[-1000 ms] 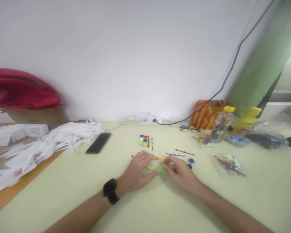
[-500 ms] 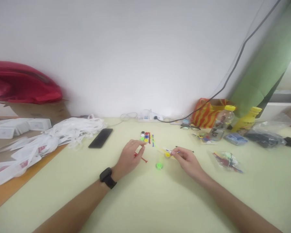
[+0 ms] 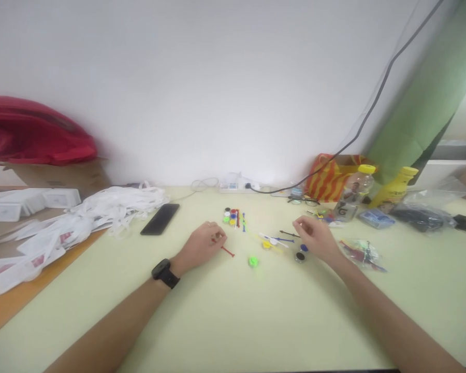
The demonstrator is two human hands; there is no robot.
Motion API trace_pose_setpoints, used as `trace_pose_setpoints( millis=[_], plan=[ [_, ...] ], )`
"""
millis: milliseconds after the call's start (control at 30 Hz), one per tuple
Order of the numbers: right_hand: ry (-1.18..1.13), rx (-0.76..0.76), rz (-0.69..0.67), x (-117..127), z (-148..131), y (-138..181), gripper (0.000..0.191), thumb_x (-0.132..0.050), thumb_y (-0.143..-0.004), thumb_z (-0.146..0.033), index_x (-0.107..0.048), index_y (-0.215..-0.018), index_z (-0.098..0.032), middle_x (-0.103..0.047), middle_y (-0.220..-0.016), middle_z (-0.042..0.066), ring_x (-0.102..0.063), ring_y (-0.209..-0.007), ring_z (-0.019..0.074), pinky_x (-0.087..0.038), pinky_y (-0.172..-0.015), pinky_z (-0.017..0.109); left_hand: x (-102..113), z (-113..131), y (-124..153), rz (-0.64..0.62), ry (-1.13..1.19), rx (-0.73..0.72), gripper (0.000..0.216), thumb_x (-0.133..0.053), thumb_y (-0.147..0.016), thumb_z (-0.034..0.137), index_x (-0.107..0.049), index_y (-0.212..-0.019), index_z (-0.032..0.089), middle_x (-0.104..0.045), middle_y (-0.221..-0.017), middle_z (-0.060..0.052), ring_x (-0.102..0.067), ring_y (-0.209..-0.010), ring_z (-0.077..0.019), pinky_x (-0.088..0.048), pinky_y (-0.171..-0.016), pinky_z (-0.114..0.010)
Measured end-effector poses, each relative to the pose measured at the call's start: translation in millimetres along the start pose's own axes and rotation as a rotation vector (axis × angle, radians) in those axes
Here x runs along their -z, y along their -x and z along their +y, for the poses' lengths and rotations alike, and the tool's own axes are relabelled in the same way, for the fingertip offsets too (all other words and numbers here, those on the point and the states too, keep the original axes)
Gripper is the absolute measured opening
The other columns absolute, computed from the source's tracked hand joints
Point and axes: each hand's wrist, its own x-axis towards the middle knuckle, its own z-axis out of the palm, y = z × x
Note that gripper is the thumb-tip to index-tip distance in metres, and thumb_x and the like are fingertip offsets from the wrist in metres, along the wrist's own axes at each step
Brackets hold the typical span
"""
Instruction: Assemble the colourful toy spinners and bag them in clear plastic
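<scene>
My left hand (image 3: 202, 245) hovers low over the table at centre left, fingers curled toward the thumb. A thin red stick (image 3: 228, 252) juts out from beneath its fingertips, and red shows between the fingers; whether they grip anything is hidden. My right hand (image 3: 315, 236) is closed, its fingertips bunched, with any small thing inside hidden. Close to it lie a blue disc (image 3: 304, 248), a black disc (image 3: 300, 256) and a dark arrow-shaped stick (image 3: 289, 233). Between the hands are a blue stick (image 3: 282, 239), a yellow disc (image 3: 266, 245) and a bright green piece (image 3: 253, 261).
Coloured discs (image 3: 230, 216) and sticks stand grouped farther back. A phone (image 3: 160, 219) and white plastic bags (image 3: 116, 204) lie left. On the right are a clear packet of parts (image 3: 363, 254), a bottle (image 3: 353, 194) and glasses (image 3: 305, 200). A power strip (image 3: 233, 185) sits by the wall.
My right hand has moved right and slightly up, away from the yellow disc, leaving the blue stick on the table. The blue and black discs now show. My left hand has shifted slightly left, fingers more curled.
</scene>
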Motion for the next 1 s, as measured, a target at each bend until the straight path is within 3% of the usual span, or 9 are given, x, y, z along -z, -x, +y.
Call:
trace_pose_setpoints(
  millis=[100, 200, 400, 633, 767, 1000],
  plan=[
    [0.159, 0.032, -0.067, 2, 17, -5, 0.023, -0.051, -0.094, -0.037, -0.065, -0.083, -0.022, -0.065, -0.068, 0.003, -0.057, -0.063, 0.0196, -0.038, -0.064, 0.032, -1, -1, 0, -0.024, 0.059, -0.039, 0.022, -0.057, -0.096, 0.037, -0.069, -0.084, 0.022, -0.069, -0.093, -0.006, -0.06, -0.097, -0.0234, -0.054, -0.081, -0.034],
    [0.221, 0.044, -0.111, 2, 30, -7, 0.019, -0.052, -0.091, -0.03, -0.068, -0.088, -0.021, -0.071, -0.083, 0.006, -0.063, -0.074, 0.0212, -0.041, -0.069, 0.032, -2, -3, 1, -0.049, 0.064, -0.033, 0.023, -0.058, -0.096, 0.037, -0.069, -0.082, 0.022, -0.068, -0.091, -0.005, -0.06, -0.096, -0.0233, -0.054, -0.08, -0.035],
    [0.245, 0.011, -0.198, -6, 33, -2, 0.017, -0.056, -0.086, -0.025, -0.071, -0.092, -0.021, -0.071, -0.089, 0.007, -0.063, -0.079, 0.0213, -0.041, -0.07, 0.031, -2, 0, 1, -0.114, 0.087, -0.014, 0.025, -0.056, -0.096, 0.04, -0.07, -0.085, 0.022, -0.069, -0.09, -0.006, -0.062, -0.09, -0.0237, -0.053, -0.077, -0.037],
    [0.296, -0.044, -0.171, -11, 23, 3, 0.012, -0.057, -0.086, -0.021, -0.068, -0.09, -0.022, -0.071, -0.087, 0.006, -0.063, -0.081, 0.0216, -0.04, -0.069, 0.031, 0, 3, 0, -0.131, 0.067, -0.018, 0.025, -0.056, -0.096, 0.041, -0.07, -0.088, 0.022, -0.07, -0.091, -0.006, -0.063, -0.085, -0.0226, -0.052, -0.077, -0.037],
    [0.294, 0.005, -0.165, -14, 24, 3, 0.012, -0.052, -0.089, -0.019, -0.064, -0.087, -0.021, -0.07, -0.092, 0.007, -0.063, -0.087, 0.0229, -0.042, -0.075, 0.033, 0, 2, 1, -0.139, 0.066, -0.021, 0.022, -0.056, -0.096, 0.039, -0.07, -0.09, 0.023, -0.07, -0.092, -0.006, -0.063, -0.086, -0.0226, -0.052, -0.08, -0.036],
    [0.105, 0.056, -0.002, -11, 21, 2, 0.011, -0.044, -0.096, -0.021, -0.055, -0.096, -0.021, -0.067, -0.09, 0.007, -0.061, -0.082, 0.023, -0.043, -0.076, 0.035, -1, 2, 0, -0.137, 0.031, -0.044, 0.018, -0.057, -0.096, 0.035, -0.069, -0.09, 0.023, -0.068, -0.09, -0.003, -0.063, -0.086, -0.0216, -0.051, -0.08, -0.034]
  ],
)
